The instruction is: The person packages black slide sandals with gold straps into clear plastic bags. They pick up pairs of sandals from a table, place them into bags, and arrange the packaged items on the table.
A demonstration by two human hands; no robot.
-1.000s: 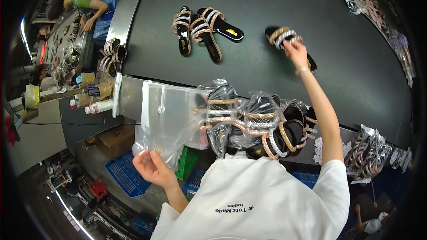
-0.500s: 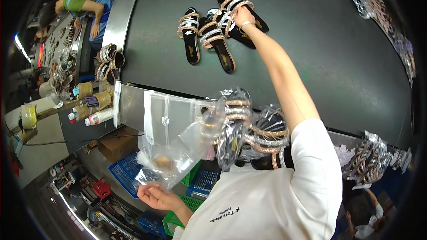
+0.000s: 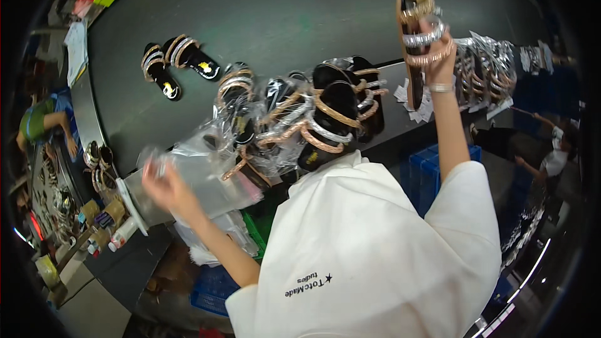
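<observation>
Half a second on, my right hand (image 3: 440, 56) is away from the loose group and up to the right of the pile of black glitter-strapped sandals in clear plastic (image 3: 288, 119). It has a black flat sandal with gold, silver and rose-gold glitter straps (image 3: 421, 39), fingers closed round the straps, sole roughly upright. My read: the pick-up is done, sandal looks bare, no plastic on it. My left hand (image 3: 166, 188) is now left of the pile, beside the flat clear plastic bags (image 3: 200, 175); blurred, clear film at the fingertips, can't tell if they pinch it.

Counts: sandals in right hand, one certain; a second could be tucked behind, can't tell. Loose black sandals with glitter straps (image 3: 161, 75) on the dark grey tabletop (image 3: 282, 12), beyond the pile and to its left: two. Plastic-wrapped sandal bundle (image 3: 485, 75) right of the pile: one. White paper slips (image 3: 416, 103), between pile and bundle: several. Pile itself: too overlapped to count. Flat bags: stacked, no count.
</observation>
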